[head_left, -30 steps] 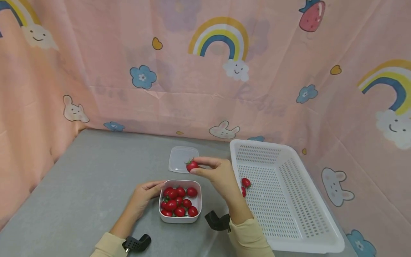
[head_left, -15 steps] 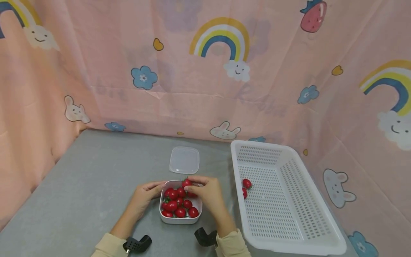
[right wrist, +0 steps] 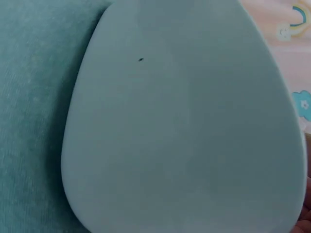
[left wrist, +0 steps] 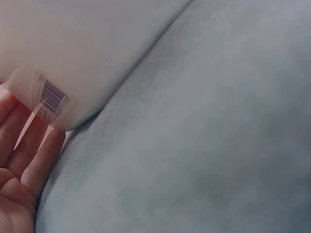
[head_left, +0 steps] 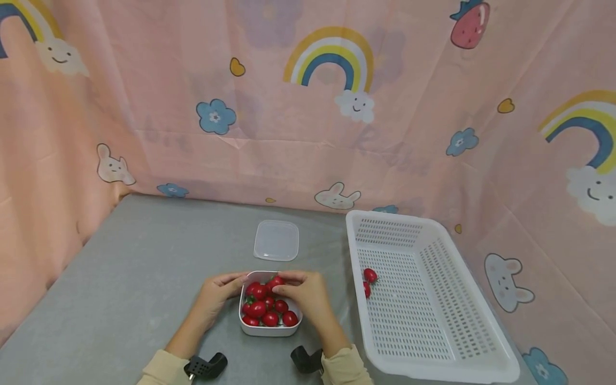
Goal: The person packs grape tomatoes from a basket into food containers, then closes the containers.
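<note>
A small white container [head_left: 269,331] on the grey table holds several red cherry tomatoes [head_left: 257,308]. At its back left corner my left hand [head_left: 215,295] touches the side; the left wrist view shows fairly straight fingers [left wrist: 41,162] against the wall, beside a barcode sticker [left wrist: 53,99]. My right hand [head_left: 310,297] reaches over the back right rim, thumb and fingers pinching a cherry tomato [head_left: 276,281] down among the others. The container's wall [right wrist: 184,121] fills most of the right wrist view and hides nearly all of that hand.
A clear, square lid [head_left: 276,240] lies flat behind the container. To the right stands a large white perforated basket [head_left: 409,299] with two tomatoes [head_left: 370,275] visible by its left wall. A pink patterned curtain [head_left: 269,155] hangs behind the table.
My right hand has come left and down from above the table with a cherry tomato, first over the container's back rim, then lower into it. My left hand has stayed at the container.
</note>
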### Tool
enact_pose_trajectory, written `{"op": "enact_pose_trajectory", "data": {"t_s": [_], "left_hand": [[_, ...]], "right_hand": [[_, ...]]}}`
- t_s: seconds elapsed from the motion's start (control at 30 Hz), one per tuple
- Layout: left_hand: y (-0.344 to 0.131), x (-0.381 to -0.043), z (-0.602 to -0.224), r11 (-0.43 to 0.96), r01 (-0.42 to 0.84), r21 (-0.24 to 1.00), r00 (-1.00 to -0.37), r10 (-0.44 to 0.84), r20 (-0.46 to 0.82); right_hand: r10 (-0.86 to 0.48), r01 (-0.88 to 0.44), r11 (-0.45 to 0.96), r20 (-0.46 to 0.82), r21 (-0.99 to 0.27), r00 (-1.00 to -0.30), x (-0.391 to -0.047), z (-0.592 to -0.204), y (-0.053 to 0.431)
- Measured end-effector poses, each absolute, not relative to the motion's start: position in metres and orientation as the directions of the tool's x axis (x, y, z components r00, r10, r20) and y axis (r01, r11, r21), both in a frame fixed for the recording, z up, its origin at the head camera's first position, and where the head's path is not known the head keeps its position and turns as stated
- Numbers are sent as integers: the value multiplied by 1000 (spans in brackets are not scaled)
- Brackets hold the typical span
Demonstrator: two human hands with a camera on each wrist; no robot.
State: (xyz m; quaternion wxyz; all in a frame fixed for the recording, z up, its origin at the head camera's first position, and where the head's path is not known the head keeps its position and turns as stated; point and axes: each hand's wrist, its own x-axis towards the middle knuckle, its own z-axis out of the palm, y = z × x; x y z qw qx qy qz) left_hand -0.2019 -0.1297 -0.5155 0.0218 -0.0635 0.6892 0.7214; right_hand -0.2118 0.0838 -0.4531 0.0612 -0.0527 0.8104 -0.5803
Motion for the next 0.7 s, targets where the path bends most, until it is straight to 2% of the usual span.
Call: {"op": "enact_pose_trajectory", "data": {"t_s": [0.7], "left_hand": [[-130, -203, -519, -15, -116, 993, -991, -60, -117]], "right_hand": [[-183, -84, 505, -11, -859, -983, -208, -451, 78]]}}
